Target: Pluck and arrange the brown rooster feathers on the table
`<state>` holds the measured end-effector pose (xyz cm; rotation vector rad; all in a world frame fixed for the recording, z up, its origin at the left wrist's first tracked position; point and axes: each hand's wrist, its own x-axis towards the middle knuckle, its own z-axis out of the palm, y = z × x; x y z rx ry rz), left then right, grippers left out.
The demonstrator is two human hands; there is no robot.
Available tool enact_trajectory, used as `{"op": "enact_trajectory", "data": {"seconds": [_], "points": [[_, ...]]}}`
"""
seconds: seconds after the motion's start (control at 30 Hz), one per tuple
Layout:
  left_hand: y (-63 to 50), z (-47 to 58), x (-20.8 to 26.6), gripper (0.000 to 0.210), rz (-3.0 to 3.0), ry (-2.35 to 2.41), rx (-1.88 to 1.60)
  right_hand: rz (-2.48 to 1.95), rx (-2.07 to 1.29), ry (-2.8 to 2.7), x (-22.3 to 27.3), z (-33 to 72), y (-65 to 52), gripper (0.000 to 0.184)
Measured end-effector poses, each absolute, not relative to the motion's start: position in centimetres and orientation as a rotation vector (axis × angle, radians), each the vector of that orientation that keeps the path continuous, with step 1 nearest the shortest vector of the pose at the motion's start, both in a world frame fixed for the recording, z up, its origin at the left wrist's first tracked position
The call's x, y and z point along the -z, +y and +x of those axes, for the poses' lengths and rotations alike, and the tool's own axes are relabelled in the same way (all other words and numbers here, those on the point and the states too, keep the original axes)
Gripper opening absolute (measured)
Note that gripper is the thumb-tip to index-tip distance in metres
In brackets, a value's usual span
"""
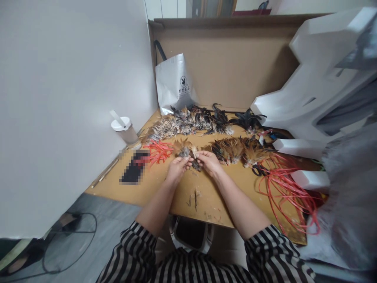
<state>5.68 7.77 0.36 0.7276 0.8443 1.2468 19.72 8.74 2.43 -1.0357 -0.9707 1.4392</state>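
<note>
Over the middle of the wooden table (165, 188), my left hand (178, 166) pinches a small bunch of brown and grey feathers (183, 149). Close beside it, my right hand (208, 160) has thumb and forefinger closed on a pale feather (194, 151). A few dark feathers show below, between the two hands. Just right of my right hand lies a row of brown and black feather bunches (235, 151). Behind my hands runs a longer pile of speckled and dark feathers (188, 122). Cut red strips (159, 151) lie left of my left hand.
A lidded cup (126, 131) and a blurred-out dark object (134, 169) are at the left. A silver bag (173, 84) leans at the back. On the right are long red strings (279, 188), black scissors handles (259, 169) and white foam (318, 78). Tweezers (195, 199) lie near the front.
</note>
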Motion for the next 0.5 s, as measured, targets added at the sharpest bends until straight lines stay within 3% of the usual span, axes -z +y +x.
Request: {"op": "enact_trajectory", "data": {"seconds": [0.5], "points": [[7.9,5.8,0.2,0.017,0.679,0.767,-1.141,-0.966,-1.353,-0.971,-2.1,17.6,7.7,0.021]]}}
